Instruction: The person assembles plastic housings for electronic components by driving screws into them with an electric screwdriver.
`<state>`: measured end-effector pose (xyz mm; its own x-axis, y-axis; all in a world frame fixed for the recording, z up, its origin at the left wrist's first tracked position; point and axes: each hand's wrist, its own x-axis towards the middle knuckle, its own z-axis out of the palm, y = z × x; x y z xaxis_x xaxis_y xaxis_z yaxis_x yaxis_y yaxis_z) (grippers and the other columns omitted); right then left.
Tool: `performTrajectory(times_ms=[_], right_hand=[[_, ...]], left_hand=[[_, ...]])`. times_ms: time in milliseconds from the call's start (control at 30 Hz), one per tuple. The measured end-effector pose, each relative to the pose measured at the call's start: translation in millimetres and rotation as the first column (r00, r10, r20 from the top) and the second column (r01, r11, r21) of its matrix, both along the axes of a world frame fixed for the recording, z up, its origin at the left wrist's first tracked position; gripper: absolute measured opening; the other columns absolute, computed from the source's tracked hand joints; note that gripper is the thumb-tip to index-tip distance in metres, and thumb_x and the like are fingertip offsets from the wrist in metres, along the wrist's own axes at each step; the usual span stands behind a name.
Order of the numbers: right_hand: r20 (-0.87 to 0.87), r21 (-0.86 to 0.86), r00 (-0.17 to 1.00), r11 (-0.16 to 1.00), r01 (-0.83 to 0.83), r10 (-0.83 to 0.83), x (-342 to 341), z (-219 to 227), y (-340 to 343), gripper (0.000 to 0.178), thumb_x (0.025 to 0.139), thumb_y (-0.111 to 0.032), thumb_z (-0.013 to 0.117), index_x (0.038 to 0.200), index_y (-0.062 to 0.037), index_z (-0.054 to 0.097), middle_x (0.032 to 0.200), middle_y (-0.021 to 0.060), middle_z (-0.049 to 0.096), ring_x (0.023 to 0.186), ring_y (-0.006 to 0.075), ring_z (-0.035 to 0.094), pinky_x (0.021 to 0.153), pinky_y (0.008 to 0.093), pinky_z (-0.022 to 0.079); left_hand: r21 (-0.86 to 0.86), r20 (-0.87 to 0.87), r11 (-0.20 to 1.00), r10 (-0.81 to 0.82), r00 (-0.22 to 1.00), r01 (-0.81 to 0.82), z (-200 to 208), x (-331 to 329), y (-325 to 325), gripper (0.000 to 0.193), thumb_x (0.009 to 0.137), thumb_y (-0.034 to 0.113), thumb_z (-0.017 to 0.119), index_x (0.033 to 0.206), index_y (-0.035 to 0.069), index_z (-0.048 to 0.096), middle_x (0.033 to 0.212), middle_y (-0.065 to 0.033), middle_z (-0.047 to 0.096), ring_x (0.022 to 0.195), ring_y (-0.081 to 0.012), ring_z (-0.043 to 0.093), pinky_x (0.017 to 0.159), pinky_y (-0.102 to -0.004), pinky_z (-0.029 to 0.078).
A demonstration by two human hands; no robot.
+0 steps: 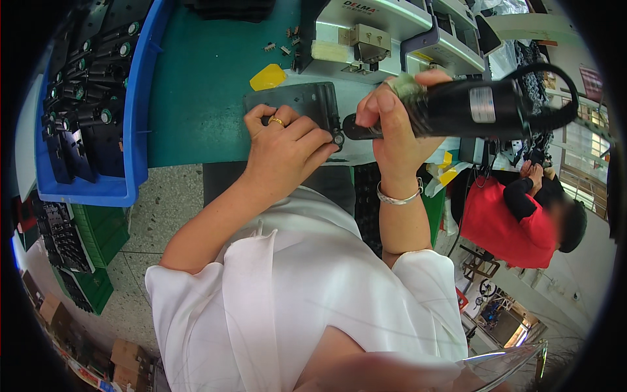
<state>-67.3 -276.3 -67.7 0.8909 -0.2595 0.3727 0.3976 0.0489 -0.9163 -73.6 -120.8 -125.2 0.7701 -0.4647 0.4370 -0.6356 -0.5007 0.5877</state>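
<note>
My left hand [290,140], with a ring on one finger, presses and grips a flat black plastic part [297,101] on the bench. Its fingertips rest by the part's right edge, near a small round fitting [338,138]. Closed around a thick black cylindrical corded power tool [460,110], my right hand [398,114] holds it nearly level above the bench. The tool's narrow dark front end points left, close to the fitting; whether it touches cannot be told. Part of the tool's grip is hidden behind my fingers.
Left stands a blue crate [138,117] of black parts, with green crates [98,235] below. A grey machine [366,39] stands at the bench's back. Small metal pieces [285,49] and yellow paper [268,78] lie nearby. A person in red [506,219] sits at right.
</note>
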Motion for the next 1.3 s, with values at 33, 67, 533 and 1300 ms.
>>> performTrajectory(times_ms=[33,67,533,1300], right_hand=[[0.02,0.008,1.0,1.0,0.006,-0.007,-2.0,-1.6,0.3,0.041,0.081,0.0,0.067,0.11,-0.0071,0.038,0.064,0.0086,0.052,0.048,0.0182,0.053,0.045,0.0298,0.046],[0.053,0.129,0.998,0.992,0.016,-0.023,-3.7,-2.5,4.9,0.036,0.079,0.008,0.065,0.103,-0.0016,0.039,0.07,0.0069,0.056,0.052,0.0113,0.055,0.049,0.0248,0.048],[0.066,0.152,0.992,0.984,0.094,-0.105,-7.7,8.6,-4.8,0.044,0.083,0.004,0.059,0.118,-0.0048,0.034,0.068,0.0074,0.054,0.051,0.0147,0.054,0.051,0.0277,0.049],[0.352,-0.19,0.936,0.977,0.101,-0.028,60.3,38.2,-17.1,0.043,0.082,0.007,0.059,0.118,-0.0037,0.038,0.066,0.0108,0.056,0.051,0.017,0.056,0.05,0.0334,0.051]], left_hand=[[0.002,0.002,1.0,-0.001,1.0,0.001,-0.1,0.9,-0.4,0.014,0.07,0.025,0.077,0.078,0.018,0.068,0.076,0.0057,0.06,0.081,-0.0158,0.053,0.085,-0.0421,0.027],[0.006,0.003,1.0,-0.008,1.0,0.008,-0.6,1.8,-0.9,0.012,0.072,0.026,0.075,0.078,0.018,0.067,0.076,0.0059,0.06,0.082,-0.0159,0.053,0.085,-0.0421,0.028],[0.016,-0.122,0.997,-0.074,0.99,0.076,8.9,6.4,-6.0,0.007,0.073,0.023,0.074,0.078,0.018,0.072,0.065,0.0046,0.06,0.077,-0.0161,0.052,0.082,-0.0393,0.027],[0.095,-0.102,0.965,-0.236,0.967,0.245,8.7,19.2,2.9,0.015,0.079,0.019,0.07,0.094,0.022,0.072,0.068,0.0036,0.056,0.078,-0.016,0.049,0.082,-0.0365,0.026]])
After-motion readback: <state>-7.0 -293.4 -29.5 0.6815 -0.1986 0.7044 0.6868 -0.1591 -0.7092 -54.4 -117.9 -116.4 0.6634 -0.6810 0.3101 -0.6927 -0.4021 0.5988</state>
